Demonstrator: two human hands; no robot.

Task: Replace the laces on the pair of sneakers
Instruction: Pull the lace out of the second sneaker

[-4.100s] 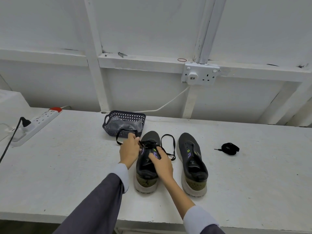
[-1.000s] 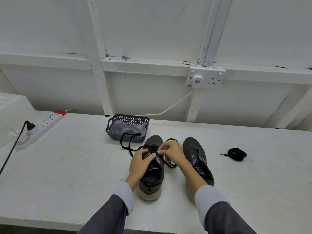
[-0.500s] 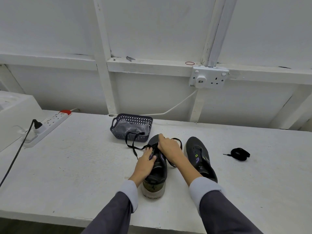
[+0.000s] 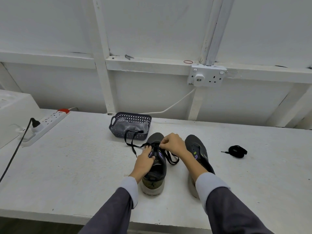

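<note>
White wall [image 4: 152,22] with painted framing. Double socket [image 4: 206,77] on the rail, white cable [image 4: 177,105] dropping to the white bench [image 4: 67,166]. Power strip [image 4: 49,122] far left. Flat, even light.

Matt dark cloth sneakers [image 4: 156,168] stand on a rough white-painted bench [image 4: 76,166] (perhaps wood) beside a perforated plastic basket [image 4: 116,130].
</note>
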